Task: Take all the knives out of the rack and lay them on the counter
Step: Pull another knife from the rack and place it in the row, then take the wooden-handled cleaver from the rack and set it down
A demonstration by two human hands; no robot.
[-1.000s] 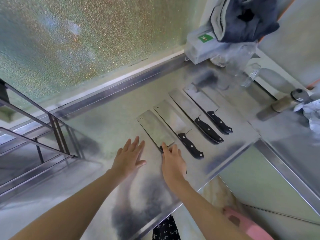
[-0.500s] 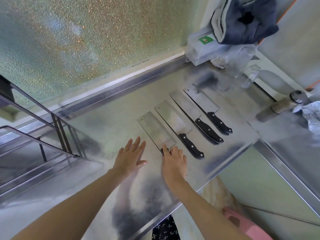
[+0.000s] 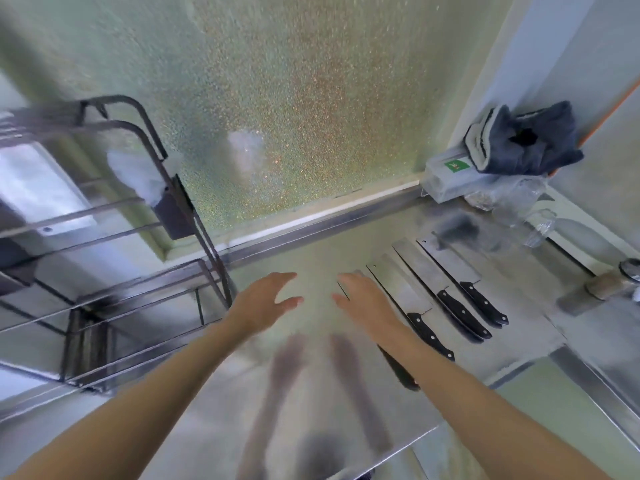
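Several black-handled cleavers lie side by side on the steel counter [image 3: 311, 393] at the right. The far-right cleaver [image 3: 460, 275] and the one beside it [image 3: 433, 285] lie in full view, then a third cleaver [image 3: 405, 299]. A fourth knife [image 3: 398, 372] is mostly hidden under my right forearm; only its dark handle shows. My left hand [image 3: 263, 299] and my right hand [image 3: 363, 299] hover above the counter, fingers spread, holding nothing. The metal rack [image 3: 149, 271] stands at the left with no knife visible in it.
A frosted glass pane rises behind the counter. A grey cloth [image 3: 523, 140] sits on a white box [image 3: 446, 178] in the back right corner, with clear plastic wrap beside it. A wooden-handled tool [image 3: 602, 289] lies at the far right. The counter's front edge runs close below.
Both hands have lifted off the counter, and my right hand has let go of the leftmost cleaver's handle. The view has tilted up and left, bringing the rack into sight.
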